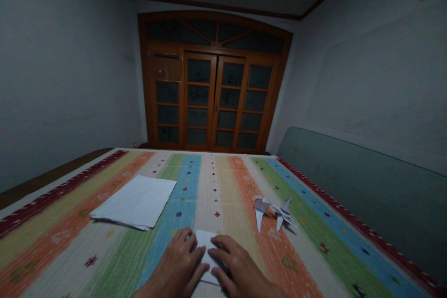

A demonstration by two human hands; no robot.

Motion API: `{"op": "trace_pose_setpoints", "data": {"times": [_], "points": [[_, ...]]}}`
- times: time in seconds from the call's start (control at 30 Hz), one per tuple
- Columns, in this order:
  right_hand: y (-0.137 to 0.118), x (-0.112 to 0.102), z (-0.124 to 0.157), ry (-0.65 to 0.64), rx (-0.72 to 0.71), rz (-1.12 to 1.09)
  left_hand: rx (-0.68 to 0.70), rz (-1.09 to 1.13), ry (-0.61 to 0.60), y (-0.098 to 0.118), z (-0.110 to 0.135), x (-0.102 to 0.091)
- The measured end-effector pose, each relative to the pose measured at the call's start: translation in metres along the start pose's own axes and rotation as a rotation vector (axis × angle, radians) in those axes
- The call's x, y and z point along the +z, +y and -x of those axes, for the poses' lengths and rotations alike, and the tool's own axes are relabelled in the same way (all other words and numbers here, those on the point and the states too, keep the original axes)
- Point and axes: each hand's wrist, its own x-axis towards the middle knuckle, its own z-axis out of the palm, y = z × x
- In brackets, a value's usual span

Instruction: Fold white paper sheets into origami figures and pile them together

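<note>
1. One stack of white sheets (134, 202) lies left; paper figures (260, 207), count unclear, right.
2. The left hand (181, 258) and right hand (237, 260), fingers parted, touch and partly hide one white paper (204, 238) on the tablecloth (206, 191).

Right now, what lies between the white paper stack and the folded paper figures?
In the head view, only striped tablecloth lies between the paper stack and the folded figures; the left hand and right hand are nearer the wearer.
</note>
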Motion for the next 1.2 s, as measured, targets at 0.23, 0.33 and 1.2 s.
{"op": "trace_pose_setpoints", "data": {"times": [0.23,0.33,1.2], "points": [[0.003,0.003,0.001,-0.021,0.026,-0.058,0.099,0.123,-0.041,-0.011,0.006,0.002],[0.002,0.000,-0.002,-0.011,0.024,-0.102,0.089,0.151,-0.105,-0.015,0.010,0.005],[0.007,-0.015,-0.004,-0.100,-0.140,-0.131,0.005,0.201,-0.136,-0.024,0.020,0.022]]}}
